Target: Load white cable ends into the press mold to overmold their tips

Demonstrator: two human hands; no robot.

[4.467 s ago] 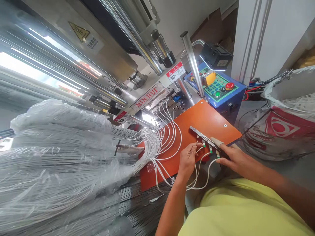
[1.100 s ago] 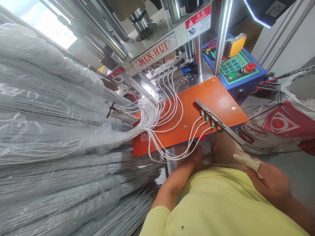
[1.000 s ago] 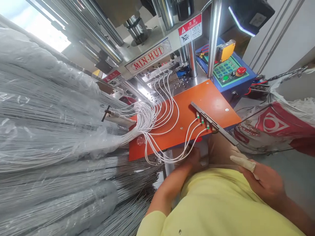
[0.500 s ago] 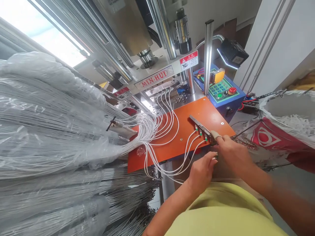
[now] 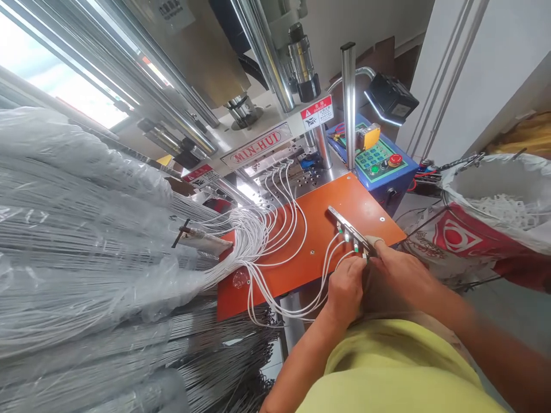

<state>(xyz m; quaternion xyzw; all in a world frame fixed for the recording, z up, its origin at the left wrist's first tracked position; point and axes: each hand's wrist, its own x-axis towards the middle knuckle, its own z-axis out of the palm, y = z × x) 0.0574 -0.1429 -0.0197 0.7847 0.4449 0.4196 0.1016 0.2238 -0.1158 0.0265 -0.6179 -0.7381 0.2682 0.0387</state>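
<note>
A narrow metal fixture bar (image 5: 344,222) lies aslant on the orange board (image 5: 297,258), its near end in my right hand (image 5: 402,269), which is closed round it. A pale covering wraps one finger of that hand. Several white cables (image 5: 326,269) run to the bar, their ends with small green-and-white connectors (image 5: 356,248) seated along its lower side. My left hand (image 5: 345,287) is closed in a pinch on a cable connector (image 5: 365,257) against the bar's near end. The fingertips partly hide this connector.
Behind the board stands a press marked MIN-HUI (image 5: 257,146), with several cables leading into its tooling. A blue control box (image 5: 379,160) with buttons sits at right, beside a lined bin (image 5: 495,178). Plastic-wrapped cable bundles (image 5: 86,229) fill the left side.
My left hand has moved up to the bar with the connector, now touching its near end. My right hand still holds the bar. The whole view has shifted slightly.
</note>
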